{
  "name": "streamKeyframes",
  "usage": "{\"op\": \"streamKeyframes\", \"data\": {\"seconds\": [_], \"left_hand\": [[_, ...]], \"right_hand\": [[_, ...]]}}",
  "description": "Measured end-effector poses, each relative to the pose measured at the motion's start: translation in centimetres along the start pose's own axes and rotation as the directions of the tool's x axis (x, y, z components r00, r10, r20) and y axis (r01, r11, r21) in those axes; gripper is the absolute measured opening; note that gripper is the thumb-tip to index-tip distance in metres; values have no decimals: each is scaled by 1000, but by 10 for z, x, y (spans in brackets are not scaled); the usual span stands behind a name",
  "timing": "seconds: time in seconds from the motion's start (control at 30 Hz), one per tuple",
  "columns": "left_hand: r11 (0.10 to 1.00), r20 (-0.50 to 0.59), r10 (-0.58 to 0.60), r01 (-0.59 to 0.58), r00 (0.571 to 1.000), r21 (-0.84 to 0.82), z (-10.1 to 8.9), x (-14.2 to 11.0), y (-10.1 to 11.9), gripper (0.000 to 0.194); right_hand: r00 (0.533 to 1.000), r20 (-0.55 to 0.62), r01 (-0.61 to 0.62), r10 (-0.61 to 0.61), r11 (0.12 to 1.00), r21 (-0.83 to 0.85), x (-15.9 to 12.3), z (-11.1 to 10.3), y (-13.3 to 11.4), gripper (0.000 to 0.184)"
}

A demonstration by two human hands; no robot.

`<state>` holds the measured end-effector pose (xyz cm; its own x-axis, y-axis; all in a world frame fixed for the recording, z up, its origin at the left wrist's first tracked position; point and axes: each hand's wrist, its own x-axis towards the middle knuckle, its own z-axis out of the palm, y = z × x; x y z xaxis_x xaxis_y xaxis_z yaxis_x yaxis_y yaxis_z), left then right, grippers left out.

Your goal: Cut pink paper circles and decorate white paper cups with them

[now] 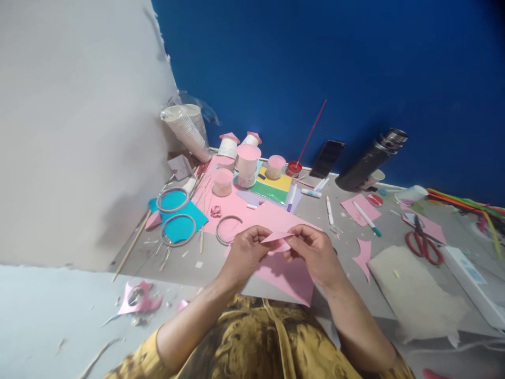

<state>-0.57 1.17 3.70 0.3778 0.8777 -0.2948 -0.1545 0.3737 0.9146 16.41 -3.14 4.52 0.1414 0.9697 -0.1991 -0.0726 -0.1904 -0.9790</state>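
Observation:
A small folded piece of pink paper (278, 238) is pinched between both hands over the table's near part. My left hand (248, 252) grips its left side with thumb and fingers closed. On the right side, my right hand (311, 250) holds it the same way; some fingertips are hidden behind the paper. Beneath the hands lies a larger pink sheet (290, 279). Left of my left hand rests a grey ring (220, 237) on more pink paper. Farther back stand several paper cups with pink tops, such as a taller cup (248, 167).
Red-handled scissors (424, 247), a beige cloth-like piece (418, 289) and a white box (473, 284) lie right. A dark bottle (366, 163) and phone (327, 158) lean on the blue wall. Stacked cups (185, 126) and blue paper (183, 213) are left.

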Motion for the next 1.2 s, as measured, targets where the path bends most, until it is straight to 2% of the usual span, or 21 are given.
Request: {"op": "streamKeyframes", "data": {"seconds": [0.13,0.27,0.47,0.67,0.83,0.97,1.1,1.2], "left_hand": [[991,18,42,-44,999,127,-3,-2,-3,31],[997,0,30,-30,1000,70,-5,-2,-5,33],[1000,-10,0,0,1000,17,-2,-3,-4,36],[1000,25,6,-5,1000,-6,1,-4,-7,32],[999,21,2,-2,1000,-33,3,-3,-10,31],[996,19,-27,28,999,-85,4,-3,-8,33],[988,10,-46,47,999,-147,6,-3,-7,35],[979,8,-65,66,998,-193,7,-3,-6,37]], "right_hand": [[999,50,-18,16,999,49,-3,2,-2,40],[998,69,15,-17,1000,25,-8,0,0,46],[994,64,94,-84,979,-179,-12,2,0,42],[991,-40,106,-126,940,-326,-15,9,-6,41],[994,11,110,-110,967,-231,-17,2,-1,40],[993,7,120,-120,981,-153,-18,-4,2,41],[993,47,114,-107,978,-175,-20,-3,1,36],[993,45,118,-110,959,-258,-23,1,0,32]]}}
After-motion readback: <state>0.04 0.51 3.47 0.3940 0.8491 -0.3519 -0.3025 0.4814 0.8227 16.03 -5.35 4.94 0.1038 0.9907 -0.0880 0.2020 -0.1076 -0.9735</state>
